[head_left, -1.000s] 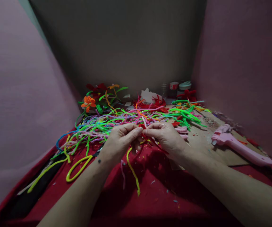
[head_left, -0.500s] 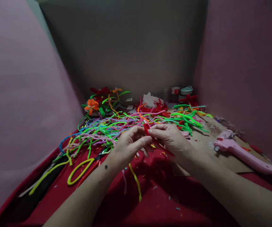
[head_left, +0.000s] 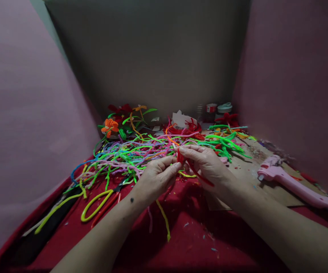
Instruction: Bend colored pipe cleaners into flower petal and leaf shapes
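Observation:
Between my two hands is a red pipe cleaner (head_left: 199, 176), bent over near its upper end, with a long tail slanting down to the right under the right palm. My left hand (head_left: 160, 175) pinches the bent part from the left with thumb and forefinger. My right hand (head_left: 205, 162) is closed on the upper end of the same piece, thumb and fingertips pressed together. Just beyond the fingers spreads a heap of pipe cleaners (head_left: 141, 151) in pink, green, purple and yellow. The fingertips hide part of the bend.
Scissors (head_left: 97, 206) with yellow and red handles lie by my left forearm. On the right, a pink glue gun (head_left: 295, 182) rests on a cardboard sheet (head_left: 245, 176). Pipe-cleaner flowers (head_left: 110, 127), a red bundle (head_left: 192, 129) and a lidded container (head_left: 224, 109) stand at the back.
The red pipe cleaner's upper part has turned more upright between the fingers. My right fingertips have shifted up to its top, and its tail has swung slightly right.

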A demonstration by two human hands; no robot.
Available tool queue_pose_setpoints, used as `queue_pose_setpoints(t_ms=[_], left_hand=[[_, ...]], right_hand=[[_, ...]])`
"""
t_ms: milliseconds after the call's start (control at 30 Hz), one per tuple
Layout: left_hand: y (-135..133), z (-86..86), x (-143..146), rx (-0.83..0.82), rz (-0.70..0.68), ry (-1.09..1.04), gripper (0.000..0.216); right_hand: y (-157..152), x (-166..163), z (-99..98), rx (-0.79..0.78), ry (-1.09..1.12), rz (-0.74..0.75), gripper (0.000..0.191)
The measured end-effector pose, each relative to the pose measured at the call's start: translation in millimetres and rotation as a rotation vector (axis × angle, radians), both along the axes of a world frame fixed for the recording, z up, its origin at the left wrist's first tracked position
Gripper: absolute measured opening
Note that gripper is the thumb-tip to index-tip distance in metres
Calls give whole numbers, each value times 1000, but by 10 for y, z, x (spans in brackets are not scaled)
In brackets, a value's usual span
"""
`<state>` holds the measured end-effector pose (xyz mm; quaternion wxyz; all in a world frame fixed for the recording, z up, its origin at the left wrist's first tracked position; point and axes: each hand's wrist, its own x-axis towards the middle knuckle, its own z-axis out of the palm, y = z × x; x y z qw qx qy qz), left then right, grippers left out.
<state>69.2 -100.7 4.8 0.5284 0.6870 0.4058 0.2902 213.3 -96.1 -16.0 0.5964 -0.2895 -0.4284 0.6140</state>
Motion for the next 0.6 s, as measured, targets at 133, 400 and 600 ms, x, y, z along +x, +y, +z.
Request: queue_pose_setpoints(t_ms=[133, 400, 600], left_hand=[[-6, -16, 5, -32, -26, 2, 25], [-12, -59, 75, 83, 97, -18, 15], [33, 13, -19, 121, 221, -67, 23]], right_hand=[[6, 6, 4, -25, -92, -103, 25], [3, -66, -65, -34, -107, -238, 26], [-18, -1, -34, 30, -241, -133, 23]])
